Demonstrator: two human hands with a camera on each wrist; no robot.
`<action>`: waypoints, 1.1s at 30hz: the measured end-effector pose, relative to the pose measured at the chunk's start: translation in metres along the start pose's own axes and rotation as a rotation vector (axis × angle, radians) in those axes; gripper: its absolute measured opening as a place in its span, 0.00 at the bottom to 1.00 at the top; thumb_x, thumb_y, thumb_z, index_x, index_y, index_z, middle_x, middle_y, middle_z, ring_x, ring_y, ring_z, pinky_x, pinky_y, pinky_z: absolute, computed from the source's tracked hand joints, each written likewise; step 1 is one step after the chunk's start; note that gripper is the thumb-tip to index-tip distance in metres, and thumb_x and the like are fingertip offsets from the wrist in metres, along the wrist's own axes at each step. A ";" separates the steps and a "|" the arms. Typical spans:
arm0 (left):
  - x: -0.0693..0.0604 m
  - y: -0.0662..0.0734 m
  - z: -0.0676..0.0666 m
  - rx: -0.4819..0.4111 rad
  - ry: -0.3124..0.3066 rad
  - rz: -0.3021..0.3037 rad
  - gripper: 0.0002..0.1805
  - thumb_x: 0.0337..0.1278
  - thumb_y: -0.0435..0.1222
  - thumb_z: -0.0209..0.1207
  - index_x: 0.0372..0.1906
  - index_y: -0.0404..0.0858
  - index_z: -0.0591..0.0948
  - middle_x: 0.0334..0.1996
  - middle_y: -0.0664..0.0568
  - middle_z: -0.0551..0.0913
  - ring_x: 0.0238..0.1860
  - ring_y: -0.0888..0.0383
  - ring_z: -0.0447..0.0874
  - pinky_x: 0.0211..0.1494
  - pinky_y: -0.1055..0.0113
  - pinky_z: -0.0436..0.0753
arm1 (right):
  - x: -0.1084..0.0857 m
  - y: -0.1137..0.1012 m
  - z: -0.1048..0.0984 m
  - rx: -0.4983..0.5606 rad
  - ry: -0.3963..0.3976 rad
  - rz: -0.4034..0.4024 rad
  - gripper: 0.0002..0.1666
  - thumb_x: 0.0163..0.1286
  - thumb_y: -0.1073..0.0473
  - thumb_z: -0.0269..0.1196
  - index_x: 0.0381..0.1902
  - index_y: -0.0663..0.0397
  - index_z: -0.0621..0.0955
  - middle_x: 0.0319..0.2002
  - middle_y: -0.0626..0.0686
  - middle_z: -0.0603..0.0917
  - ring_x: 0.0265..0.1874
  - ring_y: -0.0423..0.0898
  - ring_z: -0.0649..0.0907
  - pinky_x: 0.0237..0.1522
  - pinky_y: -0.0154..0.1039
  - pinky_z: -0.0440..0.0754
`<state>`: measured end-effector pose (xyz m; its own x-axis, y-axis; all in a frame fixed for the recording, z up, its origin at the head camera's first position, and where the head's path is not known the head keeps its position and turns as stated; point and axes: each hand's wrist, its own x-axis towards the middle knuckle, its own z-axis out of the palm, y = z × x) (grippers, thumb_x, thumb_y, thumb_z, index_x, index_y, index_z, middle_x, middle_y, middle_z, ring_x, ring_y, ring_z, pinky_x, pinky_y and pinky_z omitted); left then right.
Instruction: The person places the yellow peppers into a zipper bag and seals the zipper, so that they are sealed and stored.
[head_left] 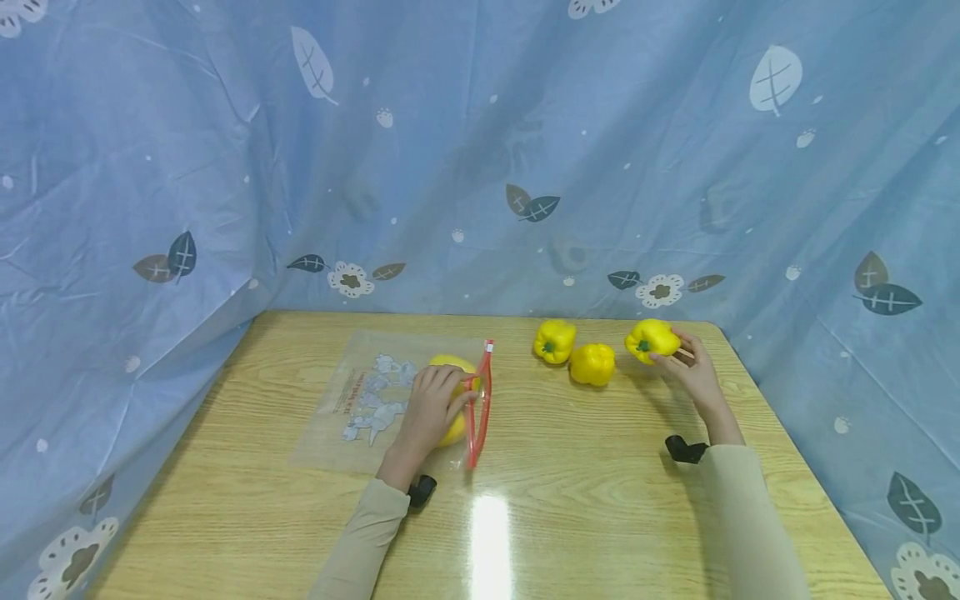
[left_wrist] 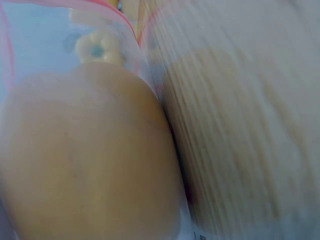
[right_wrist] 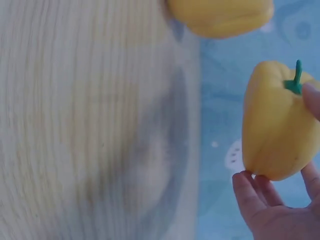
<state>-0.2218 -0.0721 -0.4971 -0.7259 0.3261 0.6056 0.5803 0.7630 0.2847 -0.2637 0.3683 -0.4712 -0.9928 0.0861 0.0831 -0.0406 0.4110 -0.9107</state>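
Observation:
A clear zip bag (head_left: 322, 433) with a red zipper edge (head_left: 486, 408) lies at the left of the table, its opening facing right. Inside it is a yellow pepper (head_left: 456, 429), large in the left wrist view (left_wrist: 90, 160). My left hand (head_left: 427, 412) lies over the pepper and the bag near the opening, fingertips at the red edge. On the right, my right hand (head_left: 699, 379) holds another yellow pepper (head_left: 654, 340) with a green stem between thumb and fingers, above the table in the right wrist view (right_wrist: 280, 125).
Two more yellow peppers, one with its green stem showing (head_left: 555, 342) and one beside it (head_left: 592, 364), sit near the back edge of the wooden table (head_left: 585, 467). A blue patterned cloth (head_left: 450, 150) hangs behind and along both sides.

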 end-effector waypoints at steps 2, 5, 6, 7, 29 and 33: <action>0.000 -0.001 0.000 0.006 0.003 0.004 0.16 0.61 0.48 0.55 0.48 0.46 0.78 0.46 0.56 0.78 0.51 0.55 0.70 0.61 0.55 0.65 | -0.003 -0.002 0.001 0.002 0.008 0.001 0.46 0.64 0.48 0.61 0.72 0.49 0.51 0.66 0.64 0.54 0.64 0.64 0.61 0.59 0.56 0.69; 0.000 -0.002 0.000 0.010 0.016 0.011 0.15 0.60 0.48 0.56 0.47 0.46 0.79 0.45 0.56 0.78 0.50 0.55 0.71 0.60 0.55 0.66 | -0.007 -0.008 0.005 0.005 0.027 -0.010 0.46 0.63 0.47 0.62 0.72 0.47 0.51 0.67 0.63 0.54 0.64 0.63 0.61 0.60 0.59 0.66; 0.000 -0.002 0.000 0.011 0.020 0.013 0.15 0.60 0.48 0.56 0.47 0.45 0.79 0.45 0.56 0.78 0.50 0.55 0.71 0.60 0.55 0.67 | -0.009 -0.011 0.007 0.009 0.032 -0.016 0.47 0.63 0.47 0.62 0.72 0.47 0.51 0.67 0.63 0.54 0.64 0.63 0.62 0.60 0.59 0.66; 0.000 -0.003 0.000 0.011 0.023 0.015 0.15 0.60 0.48 0.56 0.47 0.45 0.79 0.45 0.55 0.78 0.50 0.55 0.71 0.60 0.55 0.67 | -0.011 -0.013 0.009 0.014 0.038 -0.023 0.46 0.63 0.48 0.62 0.72 0.47 0.52 0.67 0.63 0.54 0.64 0.62 0.62 0.60 0.59 0.66; 0.000 0.000 -0.001 -0.011 0.008 0.013 0.15 0.58 0.46 0.58 0.48 0.45 0.78 0.45 0.56 0.78 0.49 0.55 0.71 0.61 0.55 0.66 | -0.044 -0.058 0.041 0.065 0.074 -0.207 0.42 0.61 0.59 0.64 0.70 0.47 0.58 0.67 0.55 0.58 0.61 0.52 0.66 0.62 0.52 0.66; -0.001 0.000 -0.001 -0.017 0.017 0.024 0.15 0.58 0.46 0.58 0.48 0.45 0.79 0.45 0.55 0.78 0.49 0.55 0.71 0.60 0.55 0.66 | -0.049 -0.061 0.052 0.088 0.027 -0.229 0.42 0.60 0.60 0.65 0.69 0.47 0.60 0.68 0.52 0.58 0.62 0.54 0.65 0.63 0.55 0.63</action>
<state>-0.2209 -0.0728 -0.4967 -0.7056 0.3348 0.6245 0.6039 0.7452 0.2828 -0.2187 0.2916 -0.4404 -0.9531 0.0248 0.3017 -0.2756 0.3417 -0.8985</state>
